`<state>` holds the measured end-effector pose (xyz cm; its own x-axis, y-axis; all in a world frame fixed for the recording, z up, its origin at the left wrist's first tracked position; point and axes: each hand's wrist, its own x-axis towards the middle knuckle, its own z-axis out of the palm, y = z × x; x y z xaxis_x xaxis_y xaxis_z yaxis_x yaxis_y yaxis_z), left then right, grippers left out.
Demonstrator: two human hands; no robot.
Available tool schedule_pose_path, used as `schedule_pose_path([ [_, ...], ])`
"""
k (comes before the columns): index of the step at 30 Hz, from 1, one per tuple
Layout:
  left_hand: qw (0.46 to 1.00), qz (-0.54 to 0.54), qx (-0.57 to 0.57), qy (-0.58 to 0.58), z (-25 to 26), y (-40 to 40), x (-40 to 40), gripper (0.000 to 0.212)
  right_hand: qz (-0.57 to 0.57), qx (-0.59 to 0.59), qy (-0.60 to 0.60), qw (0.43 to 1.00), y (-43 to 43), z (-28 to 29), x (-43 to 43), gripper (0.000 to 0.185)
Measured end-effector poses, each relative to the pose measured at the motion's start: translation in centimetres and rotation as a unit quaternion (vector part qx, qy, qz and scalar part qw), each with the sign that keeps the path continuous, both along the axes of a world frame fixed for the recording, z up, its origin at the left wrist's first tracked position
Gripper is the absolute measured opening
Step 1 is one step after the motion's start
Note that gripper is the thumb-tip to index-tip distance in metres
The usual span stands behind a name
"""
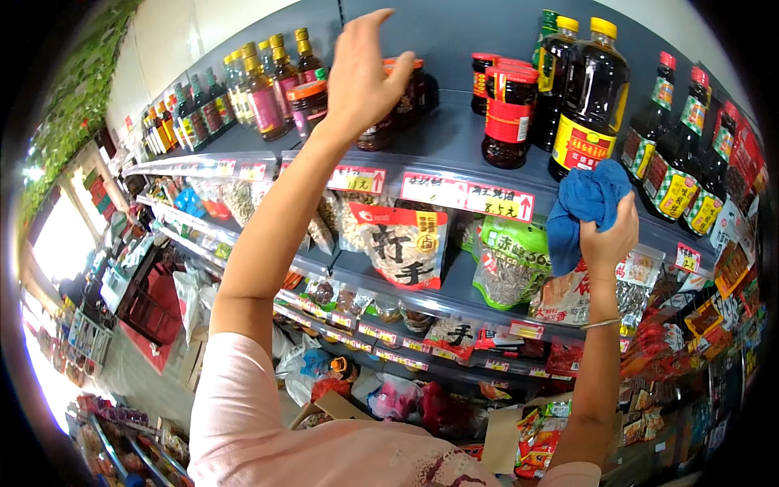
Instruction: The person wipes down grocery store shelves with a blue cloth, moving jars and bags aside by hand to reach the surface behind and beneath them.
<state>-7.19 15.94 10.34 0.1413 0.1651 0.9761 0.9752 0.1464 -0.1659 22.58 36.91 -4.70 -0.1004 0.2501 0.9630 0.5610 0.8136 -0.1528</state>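
My right hand [611, 237] grips a bunched blue cloth [587, 201] at the front edge of the top shelf. The cloth hangs just below a large dark sauce bottle [587, 91] with a yellow cap. My left hand [368, 70] is raised over the same shelf, thumb and fingers apart, holding nothing. Behind and below it stand jars with orange lids [307, 100], partly hidden by the hand and forearm. Between my hands, dark jars with red lids [508, 115] are grouped on the shelf [450, 137].
Glass bottles [261, 91] line the shelf's left end; red-capped sauce bottles [675, 152] stand at the right. Price tags [499, 201] run along the front rail. Lower shelves hold snack bags [398, 246]. Open cardboard boxes [502, 441] and bags sit below.
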Motion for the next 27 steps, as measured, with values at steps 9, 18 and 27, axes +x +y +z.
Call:
schedule_pose_path([
  [9,0.932,0.02,-0.135,-0.335,-6.7,-2.4,-3.5,0.09,-0.021,0.067,0.012,0.997,1.6,-1.0,0.1,0.071],
  [18,0.904,0.014,-0.18,-0.388,-6.7,-2.0,-3.2,0.086,-0.029,0.078,0.017,0.996,1.8,-0.9,0.1,0.071],
  [27,0.872,-0.164,-0.243,-0.393,-6.9,0.2,-2.5,0.055,-0.003,0.04,0.019,0.999,-0.1,0.3,0.0,0.069],
])
